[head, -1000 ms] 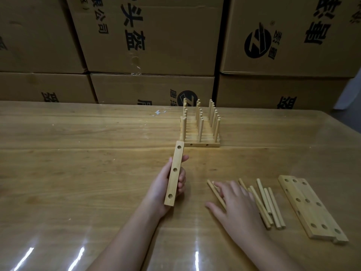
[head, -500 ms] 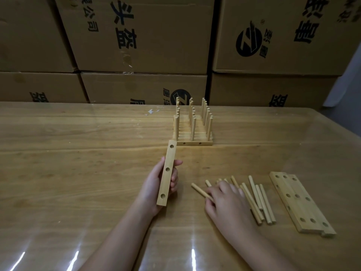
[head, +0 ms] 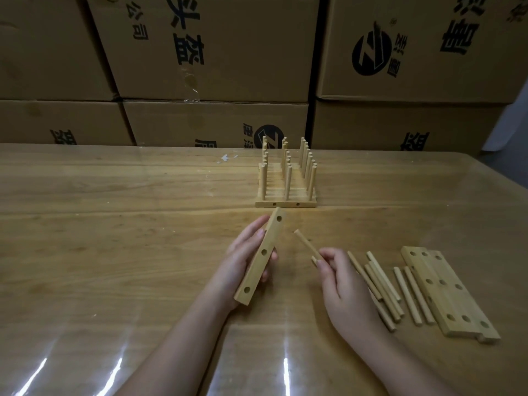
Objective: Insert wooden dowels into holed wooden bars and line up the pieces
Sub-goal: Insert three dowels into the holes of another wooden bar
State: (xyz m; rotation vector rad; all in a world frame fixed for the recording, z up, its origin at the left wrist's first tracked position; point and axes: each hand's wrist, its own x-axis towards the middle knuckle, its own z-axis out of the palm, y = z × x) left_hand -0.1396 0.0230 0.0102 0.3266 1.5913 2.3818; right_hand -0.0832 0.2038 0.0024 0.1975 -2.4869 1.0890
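Left hand (head: 245, 261), centre frame: gripping one holed bar (head: 261, 260), fingers wrapped behind it, fingertips showing on its right edge. The bar is lifted off the table (head: 114, 224) and tilted, top end toward the upper right. Three holes face the camera, all unfilled.

Right hand (head: 340, 278), just right of centre: pinching a single dowel (head: 305, 244) by its lower end. The dowel slants up-left with its free tip near the bar, not touching.

Loose dowels (head: 380, 284) lie flat on the table, right of the right hand, roughly parallel, some overlapping. Spare holed bars (head: 445, 290) lie side by side at lower right, just beside the dowels.

Finished row (head: 285, 178) is at upper centre: bars packed together, dowels upright in three lines.

Cardboard boxes (head: 214, 47) are stacked behind the table.
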